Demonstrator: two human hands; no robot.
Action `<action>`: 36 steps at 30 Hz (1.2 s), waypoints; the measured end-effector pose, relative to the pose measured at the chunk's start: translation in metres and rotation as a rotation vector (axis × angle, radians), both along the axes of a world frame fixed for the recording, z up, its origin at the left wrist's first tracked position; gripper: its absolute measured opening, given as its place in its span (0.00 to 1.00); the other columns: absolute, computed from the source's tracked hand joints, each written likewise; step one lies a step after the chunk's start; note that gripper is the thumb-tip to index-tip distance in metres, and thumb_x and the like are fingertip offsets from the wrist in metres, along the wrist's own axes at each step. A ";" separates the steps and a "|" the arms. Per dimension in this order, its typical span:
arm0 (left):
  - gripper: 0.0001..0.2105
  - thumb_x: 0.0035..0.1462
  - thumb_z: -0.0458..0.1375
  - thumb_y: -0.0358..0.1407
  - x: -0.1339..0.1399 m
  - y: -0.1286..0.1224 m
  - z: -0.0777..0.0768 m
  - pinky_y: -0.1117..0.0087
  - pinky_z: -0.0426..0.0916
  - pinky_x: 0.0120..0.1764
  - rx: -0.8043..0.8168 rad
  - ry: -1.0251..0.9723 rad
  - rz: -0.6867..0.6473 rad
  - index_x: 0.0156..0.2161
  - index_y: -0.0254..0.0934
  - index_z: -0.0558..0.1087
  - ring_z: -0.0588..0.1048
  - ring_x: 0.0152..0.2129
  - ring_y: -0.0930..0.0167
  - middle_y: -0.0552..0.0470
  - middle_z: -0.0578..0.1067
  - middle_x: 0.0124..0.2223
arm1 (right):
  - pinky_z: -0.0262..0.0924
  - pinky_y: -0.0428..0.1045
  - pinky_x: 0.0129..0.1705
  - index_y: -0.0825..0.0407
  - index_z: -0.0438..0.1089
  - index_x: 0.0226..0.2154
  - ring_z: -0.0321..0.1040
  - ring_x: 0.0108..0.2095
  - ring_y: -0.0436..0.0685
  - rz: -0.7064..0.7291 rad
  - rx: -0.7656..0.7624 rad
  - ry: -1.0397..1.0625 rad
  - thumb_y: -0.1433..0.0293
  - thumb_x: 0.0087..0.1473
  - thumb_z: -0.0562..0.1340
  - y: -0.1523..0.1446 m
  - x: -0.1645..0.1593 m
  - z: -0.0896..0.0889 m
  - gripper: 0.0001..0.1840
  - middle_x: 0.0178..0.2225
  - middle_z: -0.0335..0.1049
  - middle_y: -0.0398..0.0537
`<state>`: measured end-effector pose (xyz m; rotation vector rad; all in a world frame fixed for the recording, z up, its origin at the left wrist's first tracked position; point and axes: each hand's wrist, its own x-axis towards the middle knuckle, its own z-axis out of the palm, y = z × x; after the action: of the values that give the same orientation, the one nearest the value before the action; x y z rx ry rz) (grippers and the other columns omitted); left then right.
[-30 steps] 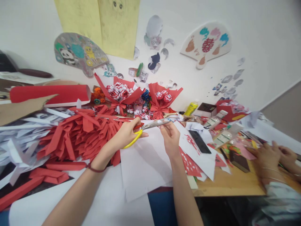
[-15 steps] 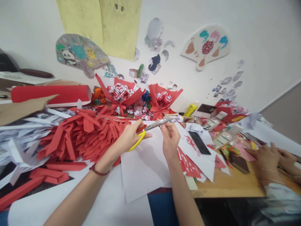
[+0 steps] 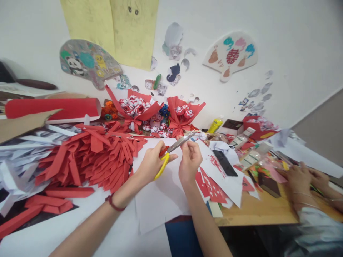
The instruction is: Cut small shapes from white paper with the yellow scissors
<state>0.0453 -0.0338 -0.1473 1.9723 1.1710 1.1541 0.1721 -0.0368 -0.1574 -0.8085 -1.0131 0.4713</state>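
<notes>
In my left hand (image 3: 154,159) I grip a pair of scissors (image 3: 166,161) with a yellow handle loop and a red part beside it. The metal blades point up and to the right, passing just above the fingertips of my right hand (image 3: 190,160). Those right fingers are pinched together close under the blades, and whatever is between them is too small or hidden to make out. Both hands are over white paper sheets (image 3: 158,200). To the left lies a large heap of folded red paper strips (image 3: 102,160), with folded white paper strips (image 3: 18,164) beyond it.
Two red-wrapped paper-flower bouquets (image 3: 135,107) stand against the wall. A black phone (image 3: 225,162) rests on papers to the right, near a yellow bottle (image 3: 215,125). Another person's hands (image 3: 300,182) are at the wooden table's (image 3: 257,214) right end. A red roll (image 3: 53,109) lies back left.
The scissors have tilted more steeply upward, and their yellow loop has swung nearer upright. My right fingers stay pinched by the blades. The whole view has shifted slightly.
</notes>
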 end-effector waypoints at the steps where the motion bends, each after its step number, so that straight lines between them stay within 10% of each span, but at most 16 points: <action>1: 0.19 0.55 0.58 0.48 0.001 -0.001 0.000 0.74 0.48 0.25 0.005 -0.005 0.003 0.29 0.40 0.54 0.51 0.22 0.76 0.61 0.54 0.24 | 0.65 0.53 0.50 0.51 0.66 0.36 0.72 0.45 0.55 -0.005 0.002 0.004 0.63 0.58 0.60 0.000 -0.001 0.000 0.08 0.40 0.73 0.49; 13: 0.17 0.55 0.59 0.45 0.012 -0.009 -0.005 0.74 0.48 0.23 -0.063 -0.137 0.049 0.29 0.39 0.55 0.53 0.19 0.77 0.62 0.56 0.21 | 0.67 0.51 0.46 0.52 0.69 0.31 0.73 0.38 0.54 -0.001 0.002 0.107 0.66 0.54 0.65 -0.001 -0.004 0.003 0.07 0.33 0.72 0.45; 21: 0.20 0.47 0.67 0.43 -0.001 0.007 0.006 0.76 0.63 0.26 -0.149 -0.552 0.033 0.32 0.39 0.59 0.70 0.23 0.76 0.58 0.73 0.26 | 0.64 0.50 0.46 0.53 0.73 0.31 0.70 0.39 0.53 0.270 -0.086 0.044 0.66 0.52 0.66 0.001 0.003 0.003 0.06 0.34 0.72 0.46; 36: 0.21 0.44 0.69 0.35 -0.008 0.007 0.008 0.79 0.59 0.22 -0.216 -0.684 -0.057 0.33 0.38 0.59 0.65 0.16 0.82 0.60 0.73 0.27 | 0.66 0.48 0.42 0.53 0.77 0.33 0.71 0.34 0.51 0.346 -0.187 -0.004 0.64 0.51 0.67 0.002 0.008 0.004 0.09 0.32 0.74 0.45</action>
<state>0.0369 -0.0265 -0.1389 1.2751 0.8211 1.4407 0.1799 -0.0345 -0.1537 -0.8015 -1.1294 0.8705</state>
